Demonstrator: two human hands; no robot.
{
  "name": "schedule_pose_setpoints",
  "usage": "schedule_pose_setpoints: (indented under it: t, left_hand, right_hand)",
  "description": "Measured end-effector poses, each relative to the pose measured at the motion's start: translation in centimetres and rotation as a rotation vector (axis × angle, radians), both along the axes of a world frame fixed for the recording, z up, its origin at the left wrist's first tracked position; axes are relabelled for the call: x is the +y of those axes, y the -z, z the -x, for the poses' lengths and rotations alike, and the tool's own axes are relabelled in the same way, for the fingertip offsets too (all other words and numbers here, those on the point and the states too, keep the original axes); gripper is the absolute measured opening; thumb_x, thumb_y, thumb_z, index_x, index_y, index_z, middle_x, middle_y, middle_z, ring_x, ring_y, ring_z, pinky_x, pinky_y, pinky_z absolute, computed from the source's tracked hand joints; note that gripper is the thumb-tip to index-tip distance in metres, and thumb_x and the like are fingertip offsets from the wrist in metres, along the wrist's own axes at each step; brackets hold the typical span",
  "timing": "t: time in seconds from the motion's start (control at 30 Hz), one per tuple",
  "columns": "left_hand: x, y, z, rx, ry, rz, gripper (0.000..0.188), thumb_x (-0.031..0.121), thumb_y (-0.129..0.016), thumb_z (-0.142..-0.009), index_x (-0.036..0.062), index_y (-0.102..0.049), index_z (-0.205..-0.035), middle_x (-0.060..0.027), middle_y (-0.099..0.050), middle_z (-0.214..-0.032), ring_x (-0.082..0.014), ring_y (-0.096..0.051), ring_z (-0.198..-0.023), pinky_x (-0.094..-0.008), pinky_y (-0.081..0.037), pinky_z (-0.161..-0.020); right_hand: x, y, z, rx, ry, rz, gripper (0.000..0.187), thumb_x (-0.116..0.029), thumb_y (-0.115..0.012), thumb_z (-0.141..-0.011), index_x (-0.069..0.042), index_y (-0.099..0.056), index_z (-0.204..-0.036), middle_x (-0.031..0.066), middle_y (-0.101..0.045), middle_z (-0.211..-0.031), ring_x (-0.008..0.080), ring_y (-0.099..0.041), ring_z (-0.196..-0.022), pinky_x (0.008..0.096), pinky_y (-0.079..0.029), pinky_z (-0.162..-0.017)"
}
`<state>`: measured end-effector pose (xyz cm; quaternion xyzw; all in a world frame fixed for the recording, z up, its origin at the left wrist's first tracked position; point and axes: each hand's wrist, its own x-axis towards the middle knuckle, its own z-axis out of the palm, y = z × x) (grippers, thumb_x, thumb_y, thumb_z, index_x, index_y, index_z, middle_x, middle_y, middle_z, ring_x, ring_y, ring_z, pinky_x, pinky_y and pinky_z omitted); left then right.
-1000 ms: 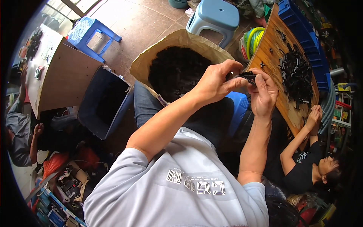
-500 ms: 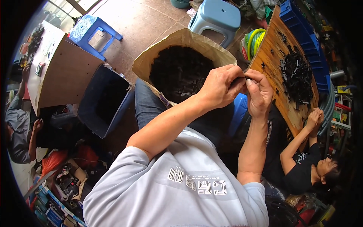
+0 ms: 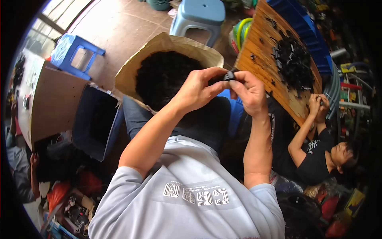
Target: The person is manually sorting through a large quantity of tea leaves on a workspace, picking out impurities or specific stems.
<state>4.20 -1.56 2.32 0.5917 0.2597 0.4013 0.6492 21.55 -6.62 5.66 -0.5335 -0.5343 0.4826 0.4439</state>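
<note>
Between my two hands is a small black plastic part, pinched at its two sides. My left hand grips it from the left with thumb and forefinger. From the right, the thumb and fingertips of my right hand close on its other end. Just beyond and left of my hands stands an open paper sack filled with many black parts. On the wooden board to the right lies a heap of similar black pieces, with a few scattered singly.
Beyond the sack stands a light blue stool; a blue stool is farther left. A dark blue bin sits beside a table. At right, a co-worker has both hands at the board's edge. Blue crates line its far side.
My hands have come slightly apart, and the black part now shows between them. With the view shifted, the surroundings appear farther left.
</note>
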Motion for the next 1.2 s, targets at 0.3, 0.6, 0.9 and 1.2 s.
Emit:
schedule_pose_setpoints:
  t: [0.3, 0.6, 0.9, 1.2]
  left_hand:
    - [0.7, 0.4, -2.1, 0.079, 0.03, 0.046, 0.027, 0.015, -0.059, -0.081, -0.001, -0.061, -0.102, -0.0139, -0.066, -0.072, -0.0186, -0.06, -0.056, -0.0292, -0.047, -0.054]
    - [2.3, 2.7, -1.0, -0.381, 0.049, 0.929, 0.012, 0.011, -0.063, -0.086, 0.0047, -0.055, -0.091, -0.0114, -0.062, -0.083, -0.0216, -0.066, -0.071, -0.0307, -0.054, -0.061]
    - [1.9, -1.9, -3.8, -0.099, 0.05, 0.425, 0.036, 0.013, -0.065, -0.087, -0.0067, -0.059, -0.116, -0.0096, -0.066, -0.089, -0.014, -0.063, -0.078, -0.0268, -0.051, -0.069]
    - [0.1, -3.0, -2.0, -0.204, 0.065, 0.372, 0.033, 0.004, -0.063, -0.087, -0.0139, -0.057, -0.115, -0.0158, -0.066, -0.096, -0.0175, -0.064, -0.085, -0.0293, -0.053, -0.079]
  right_hand:
    - [0.5, -1.1, -3.1, -0.252, 0.043, -0.03, 0.017, -0.007, -0.062, -0.089, 0.0, -0.06, -0.105, 0.0032, -0.06, -0.087, 0.0083, -0.055, -0.068, 0.0214, -0.046, -0.061]
    - [3.9, 0.3, -18.3, -1.385, 0.291, -0.273, 0.014, -0.01, -0.064, -0.085, -0.006, -0.066, -0.098, 0.0128, -0.061, -0.083, 0.0279, -0.06, -0.071, 0.0326, -0.048, -0.069]
    - [-0.9, -3.4, -6.4, -0.639, 0.261, -0.323, 0.01, -0.004, -0.059, -0.092, 0.002, -0.064, -0.098, 0.0037, -0.062, -0.084, 0.0091, -0.059, -0.07, 0.0216, -0.048, -0.065]
    - [-0.5, -0.9, -1.3, 0.003, 0.214, -0.064, 0.011, -0.008, -0.06, -0.093, 0.003, -0.059, -0.096, 0.0068, -0.064, -0.08, 0.0102, -0.059, -0.065, 0.0236, -0.049, -0.061]
